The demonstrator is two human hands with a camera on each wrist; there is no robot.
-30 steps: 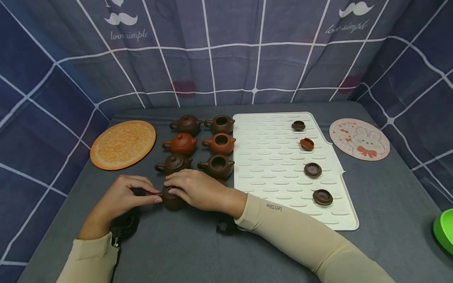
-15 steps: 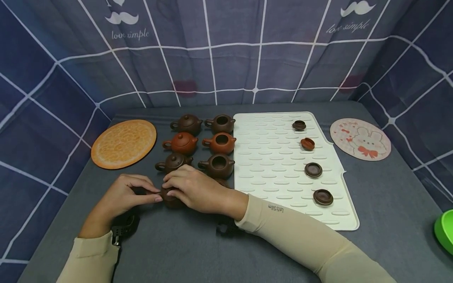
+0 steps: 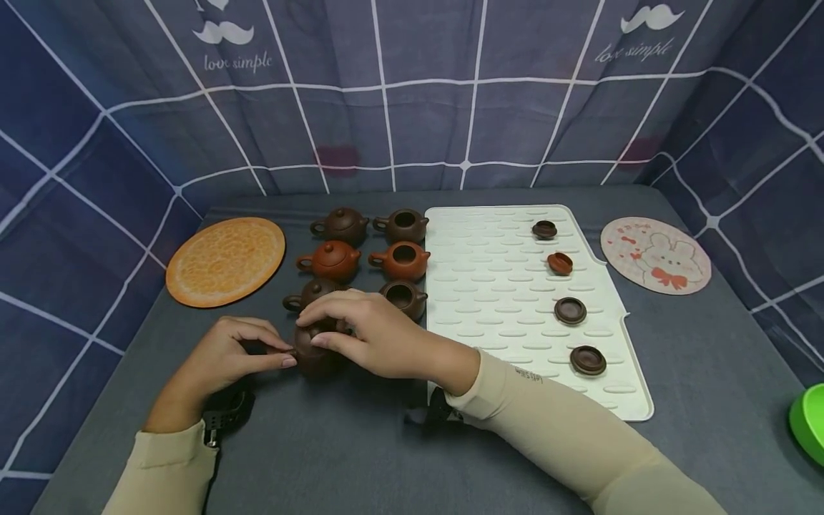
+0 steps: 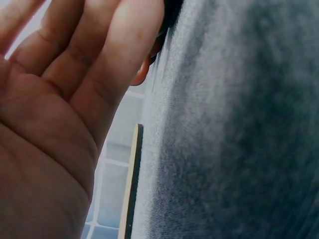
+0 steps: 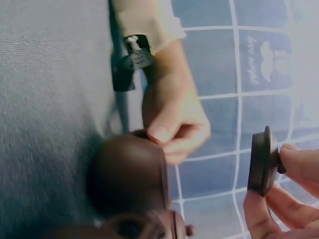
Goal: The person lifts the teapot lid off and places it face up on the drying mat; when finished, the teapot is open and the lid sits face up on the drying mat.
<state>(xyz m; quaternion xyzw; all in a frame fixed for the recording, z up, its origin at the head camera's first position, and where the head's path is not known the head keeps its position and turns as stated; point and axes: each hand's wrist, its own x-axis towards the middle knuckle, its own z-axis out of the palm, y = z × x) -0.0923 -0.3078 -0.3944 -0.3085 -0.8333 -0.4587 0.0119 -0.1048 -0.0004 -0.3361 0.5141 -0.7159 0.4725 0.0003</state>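
In the head view my left hand (image 3: 234,350) pinches the handle of a dark brown teapot (image 3: 312,357) at the near end of the left column. My right hand (image 3: 380,336) is just above that teapot. The right wrist view shows its fingers and thumb pinching a dark brown lid (image 5: 263,162) by the knob, held apart from the teapot body. Behind stand lidded teapots, one reddish-brown (image 3: 330,262) and two dark brown. A column of lidless teapots (image 3: 402,261) stands to their right. In the left wrist view my palm and fingers hide the pot.
A white ridged mat (image 3: 489,286) lies to the right, bearing several lids, among them a dark one (image 3: 588,360) and a reddish one (image 3: 560,264). Round mats lie at left, orange (image 3: 225,262), and right, rabbit-printed (image 3: 656,255). A green bowl (image 3: 807,422) sits at the right edge.
My right hand has risen from the near teapot and shifted slightly right, with the lid now between its fingers. My left hand keeps its place at the handle.
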